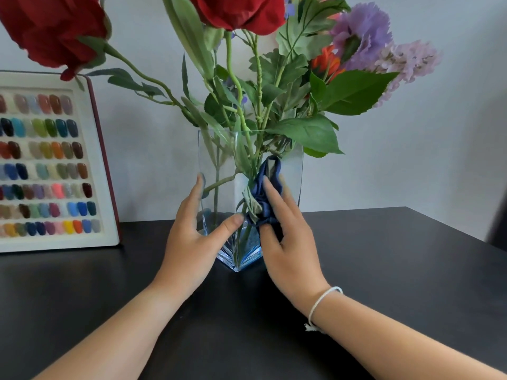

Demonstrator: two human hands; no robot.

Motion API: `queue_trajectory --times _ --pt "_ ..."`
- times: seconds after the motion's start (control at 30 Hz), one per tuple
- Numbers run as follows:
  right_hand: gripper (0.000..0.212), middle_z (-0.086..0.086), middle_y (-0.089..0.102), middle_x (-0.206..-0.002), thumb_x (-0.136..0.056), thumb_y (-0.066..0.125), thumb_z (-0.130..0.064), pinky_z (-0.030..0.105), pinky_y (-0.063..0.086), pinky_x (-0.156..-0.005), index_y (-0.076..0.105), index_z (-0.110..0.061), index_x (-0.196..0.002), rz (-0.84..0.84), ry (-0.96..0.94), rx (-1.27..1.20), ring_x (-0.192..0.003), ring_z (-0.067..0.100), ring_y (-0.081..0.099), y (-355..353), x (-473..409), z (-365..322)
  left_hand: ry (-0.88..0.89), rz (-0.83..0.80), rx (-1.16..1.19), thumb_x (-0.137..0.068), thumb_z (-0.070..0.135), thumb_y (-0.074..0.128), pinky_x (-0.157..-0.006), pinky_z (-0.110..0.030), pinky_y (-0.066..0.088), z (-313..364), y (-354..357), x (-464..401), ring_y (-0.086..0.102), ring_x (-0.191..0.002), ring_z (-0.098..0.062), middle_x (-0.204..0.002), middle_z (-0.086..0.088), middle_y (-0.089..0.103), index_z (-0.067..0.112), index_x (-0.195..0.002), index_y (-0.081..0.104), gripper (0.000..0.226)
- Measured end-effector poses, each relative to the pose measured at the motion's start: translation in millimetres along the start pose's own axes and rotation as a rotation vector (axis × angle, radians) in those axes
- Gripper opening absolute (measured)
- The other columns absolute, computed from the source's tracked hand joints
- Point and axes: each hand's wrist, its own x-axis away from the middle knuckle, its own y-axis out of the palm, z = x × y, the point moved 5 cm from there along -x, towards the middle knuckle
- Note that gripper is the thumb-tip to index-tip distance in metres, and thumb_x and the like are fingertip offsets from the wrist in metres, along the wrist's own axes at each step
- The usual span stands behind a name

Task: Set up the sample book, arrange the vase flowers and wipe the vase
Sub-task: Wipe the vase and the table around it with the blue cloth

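A clear, blue-tinted square glass vase (293,171) stands on the black table, one corner turned toward me. It holds artificial flowers: red roses (236,12), purple blooms (365,34), an orange flower and green leaves. My left hand (192,242) braces the vase's left face, thumb across the front corner. My right hand (288,242) presses a crumpled dark blue cloth (267,198) against the vase's right face. The sample book (52,163) stands open and upright at the left against the wall, showing rows of coloured nail tips.
The black table (384,270) reaches to the right, where its edge runs diagonally. A pale wall is close behind the vase. One red rose hangs over the top of the sample book. A dark shape sits at the far right edge.
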Motion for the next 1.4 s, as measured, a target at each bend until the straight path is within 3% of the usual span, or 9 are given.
queue_trajectory --times 0.1,0.23,0.4,0.53,0.7,0.93,1.03,1.13,1.4 --pt "0.063 -0.035 0.020 -0.135 -0.086 0.043 0.001 0.003 0.017 -0.103 0.032 -0.036 -0.135 0.065 0.021 0.021 -0.126 -0.022 0.013 -4.6 -8.3 7.9 0.006 0.019 -0.039 -0.053 0.065 0.064 -0.110 -0.035 0.030 0.0 -0.8 -0.2 0.034 -0.132 -0.003 -0.145 0.018 0.035 0.052 -0.136 0.018 0.095" --pt "0.057 -0.021 0.025 -0.138 -0.087 0.040 0.003 -0.007 0.015 -0.092 0.034 -0.025 -0.137 0.141 0.060 0.039 -0.113 -0.034 0.013 -17.0 -24.9 16.3 0.018 0.032 -0.076 -0.055 0.063 0.063 -0.102 -0.023 0.027 -0.2 -0.4 -0.9 0.030 -0.131 0.000 -0.146 0.020 0.031 0.050 -0.137 0.018 0.094" --pt "0.054 -0.006 0.031 -0.148 -0.089 0.035 0.001 0.003 0.027 -0.091 0.036 -0.026 -0.135 0.271 0.216 -0.034 -0.131 0.009 0.032 -37.9 -45.6 36.3 0.014 0.023 -0.087 -0.054 0.063 0.063 -0.107 -0.032 0.031 -0.6 -1.0 -1.7 0.031 -0.133 -0.004 -0.147 0.019 0.031 0.050 -0.136 0.019 0.094" --pt "0.055 -0.006 0.031 -0.146 -0.087 0.037 0.005 -0.002 0.022 -0.095 0.038 -0.021 -0.135 0.217 0.116 0.029 -0.131 0.005 0.029 -30.4 -37.9 31.5 0.009 0.019 -0.060 -0.054 0.062 0.064 -0.107 -0.029 0.028 -0.7 -0.9 -2.1 0.031 -0.133 -0.003 -0.146 0.019 0.033 0.051 -0.136 0.020 0.094" --pt "0.062 -0.025 0.025 -0.135 -0.077 0.036 -0.001 0.000 0.014 -0.098 0.035 -0.028 -0.134 0.090 -0.121 0.169 -0.115 -0.019 0.022 -15.5 -24.6 10.0 -0.008 0.005 -0.034 -0.051 0.065 0.065 -0.109 -0.042 0.033 0.5 -1.3 -1.3 0.037 -0.131 -0.007 -0.142 0.016 0.041 0.052 -0.135 0.021 0.096" --pt "0.052 -0.007 0.040 -0.102 -0.081 0.032 0.014 -0.011 0.021 -0.074 0.048 -0.008 -0.125 0.282 0.029 0.122 -0.104 0.013 0.036 -42.9 -57.9 17.3 -0.006 0.003 -0.068 -0.052 0.065 0.063 -0.110 -0.040 0.031 0.3 -1.6 -1.1 0.034 -0.133 -0.006 -0.146 0.017 0.035 0.053 -0.135 0.019 0.094" --pt "0.052 -0.008 0.047 -0.109 -0.079 0.032 0.016 -0.010 0.023 -0.076 0.047 -0.004 -0.125 0.240 -0.038 0.126 -0.101 0.005 0.041 -37.0 -53.5 13.3 -0.013 -0.001 -0.061 -0.052 0.066 0.063 -0.110 -0.040 0.031 -1.7 -1.1 -1.5 0.033 -0.133 -0.006 -0.146 0.017 0.035 0.055 -0.134 0.018 0.095" --pt "0.057 -0.020 0.034 -0.128 -0.081 0.035 0.012 -0.009 0.015 -0.085 0.040 -0.011 -0.133 0.166 -0.035 0.144 -0.105 -0.013 0.033 -28.9 -42.0 12.1 -0.011 -0.003 -0.060 -0.052 0.067 0.063 -0.110 -0.037 0.029 -1.8 -0.5 -2.3 0.031 -0.134 -0.005 -0.146 0.019 0.034 0.054 -0.135 0.018 0.095" --pt "0.063 -0.015 0.032 -0.133 -0.078 0.039 0.011 -0.003 0.013 -0.095 0.040 -0.020 -0.133 0.000 -0.111 0.228 -0.112 -0.009 0.024 -21.9 -19.6 6.9 -0.010 -0.005 -0.068 -0.052 0.068 0.063 -0.110 -0.040 0.030 -2.4 -1.0 -2.3 0.032 -0.133 -0.005 -0.145 0.019 0.035 0.056 -0.134 0.018 0.095"
